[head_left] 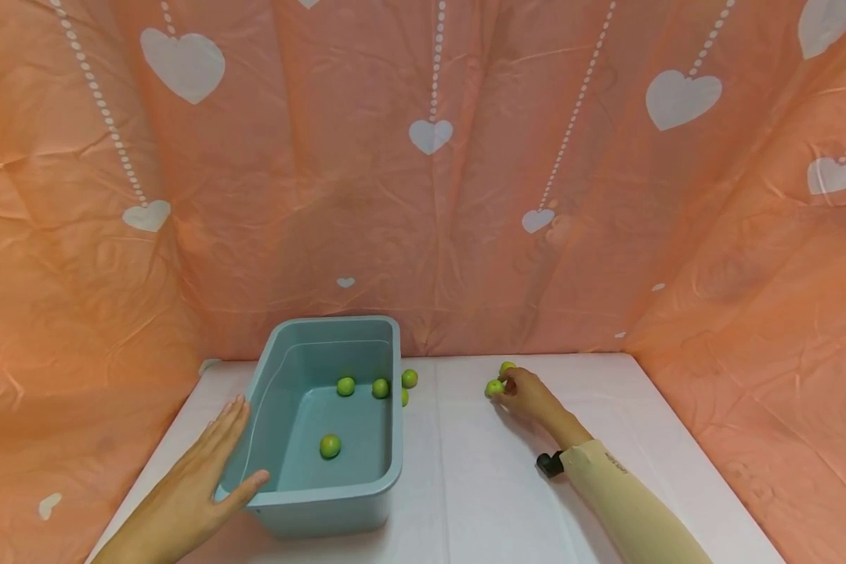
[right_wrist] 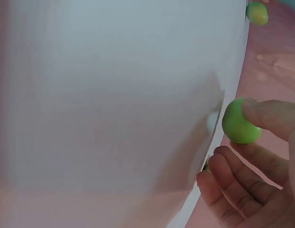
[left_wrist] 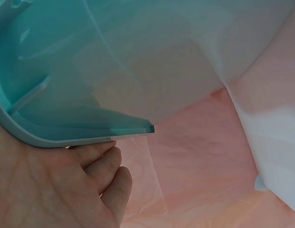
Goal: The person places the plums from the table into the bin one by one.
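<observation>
My left hand point(head_left: 200, 474) rests against the near left corner of a blue-grey plastic tub point(head_left: 327, 495), fingers extended along its outer wall and thumb over the rim. In the left wrist view, fingers point(left_wrist: 107, 166) lie just under the tub's rim point(left_wrist: 57, 142). My right hand point(head_left: 532, 395) pinches a small round green fruit point(head_left: 494, 388) between thumb and forefinger, clearly seen as the green fruit point(right_wrist: 240, 122) in the right wrist view. Just behind that hand, another green fruit point(head_left: 507, 366) is partly hidden. Inside the tub lie three fruits, one nearest the front point(head_left: 330, 446).
Two more green fruits, one of them a fruit point(head_left: 410, 378) in full view, sit on the white-covered table point(head_left: 479, 486) beside the tub's right wall. Orange curtains point(head_left: 430, 235) with white hearts enclose the table at the back and both sides.
</observation>
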{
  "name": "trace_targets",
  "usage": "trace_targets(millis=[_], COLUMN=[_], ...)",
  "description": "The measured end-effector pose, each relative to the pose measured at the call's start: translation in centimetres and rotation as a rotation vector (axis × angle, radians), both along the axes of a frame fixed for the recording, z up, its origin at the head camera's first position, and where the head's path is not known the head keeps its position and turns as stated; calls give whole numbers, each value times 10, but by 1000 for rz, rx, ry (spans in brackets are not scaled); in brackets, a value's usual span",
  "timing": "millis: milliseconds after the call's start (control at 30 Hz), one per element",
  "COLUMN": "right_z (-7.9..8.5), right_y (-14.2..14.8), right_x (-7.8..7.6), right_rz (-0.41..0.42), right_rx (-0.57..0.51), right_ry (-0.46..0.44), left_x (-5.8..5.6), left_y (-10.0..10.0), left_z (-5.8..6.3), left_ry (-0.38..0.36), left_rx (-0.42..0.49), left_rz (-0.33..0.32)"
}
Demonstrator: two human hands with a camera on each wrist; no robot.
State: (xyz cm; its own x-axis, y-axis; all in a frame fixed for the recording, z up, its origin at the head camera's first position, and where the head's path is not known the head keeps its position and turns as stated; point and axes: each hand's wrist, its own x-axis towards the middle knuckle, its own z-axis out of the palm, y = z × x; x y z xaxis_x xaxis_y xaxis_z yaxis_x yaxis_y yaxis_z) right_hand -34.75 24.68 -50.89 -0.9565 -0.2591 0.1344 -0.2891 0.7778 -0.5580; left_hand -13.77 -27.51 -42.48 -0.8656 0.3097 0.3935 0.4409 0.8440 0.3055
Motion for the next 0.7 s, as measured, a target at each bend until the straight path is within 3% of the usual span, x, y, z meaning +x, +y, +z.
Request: trace_targets(millis=[700], right_z=[22], right_y=[-23], right_x=[17], right_rz=[97], right_rx=[-132], right_ry=[124], left_x=[-1], left_y=[-1], left_z=[-1], left_ry=[2], left_rx=[1], left_rz=[-2])
